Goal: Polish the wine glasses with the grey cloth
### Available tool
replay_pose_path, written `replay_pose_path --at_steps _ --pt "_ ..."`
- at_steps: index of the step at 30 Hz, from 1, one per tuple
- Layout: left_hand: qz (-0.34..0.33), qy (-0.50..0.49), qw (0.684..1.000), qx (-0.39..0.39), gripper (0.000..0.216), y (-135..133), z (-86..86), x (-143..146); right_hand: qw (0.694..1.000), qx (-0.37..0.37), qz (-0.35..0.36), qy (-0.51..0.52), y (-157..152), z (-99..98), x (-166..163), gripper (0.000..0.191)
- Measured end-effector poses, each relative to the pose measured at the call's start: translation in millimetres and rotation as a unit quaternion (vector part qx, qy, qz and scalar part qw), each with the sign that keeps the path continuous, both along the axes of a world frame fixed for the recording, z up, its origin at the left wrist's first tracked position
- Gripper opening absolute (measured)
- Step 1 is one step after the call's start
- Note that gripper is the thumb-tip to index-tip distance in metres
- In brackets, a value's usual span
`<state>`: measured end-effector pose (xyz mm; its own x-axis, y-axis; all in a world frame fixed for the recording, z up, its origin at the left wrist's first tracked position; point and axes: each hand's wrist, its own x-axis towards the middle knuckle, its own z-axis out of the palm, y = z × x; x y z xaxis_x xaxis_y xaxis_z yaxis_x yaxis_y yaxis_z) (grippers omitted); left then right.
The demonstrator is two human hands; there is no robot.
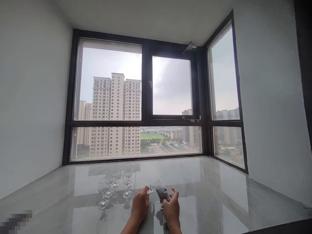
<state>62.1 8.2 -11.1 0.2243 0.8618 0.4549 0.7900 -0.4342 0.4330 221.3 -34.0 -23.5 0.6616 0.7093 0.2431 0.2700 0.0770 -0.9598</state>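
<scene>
My left hand [140, 204] is closed on a clear wine glass [155, 184], which tilts with its bowl toward the right, above the glossy sill. In my right hand [172, 208] a grey cloth [162, 193] is bunched up and pressed against the glass's bowl. The fingers of my left hand hide most of the glass's stem and foot. Left of my hands, several wine glasses stand upright in a group, among them a front one [103, 191] and a right one [127, 180].
The shiny grey windowsill [219, 201] mirrors the window and the glasses. A dark-framed window [145, 97] rises behind it, with tall buildings outside. White walls [273, 97] close in both sides. A pixelated dark patch [17, 221] covers the lower left corner.
</scene>
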Motion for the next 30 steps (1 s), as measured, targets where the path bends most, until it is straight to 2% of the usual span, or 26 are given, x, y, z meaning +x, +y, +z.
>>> replay_pose_path --at_steps 17,24,30 --pt "0.013 0.006 1.0 0.014 0.042 -3.0 3.7 -5.4 0.99 0.094 0.081 -0.069 2.6 -10.0 -8.5 0.061" --pt "-0.033 0.0 0.999 0.028 0.044 -5.6 3.7 -5.4 0.99 0.124 0.018 -0.065 -3.9 -0.7 -10.8 0.054" --pt "-0.067 -0.017 0.997 0.031 0.041 -3.1 0.8 -6.4 0.99 0.112 -0.062 -0.054 -5.3 1.7 -9.2 0.048"
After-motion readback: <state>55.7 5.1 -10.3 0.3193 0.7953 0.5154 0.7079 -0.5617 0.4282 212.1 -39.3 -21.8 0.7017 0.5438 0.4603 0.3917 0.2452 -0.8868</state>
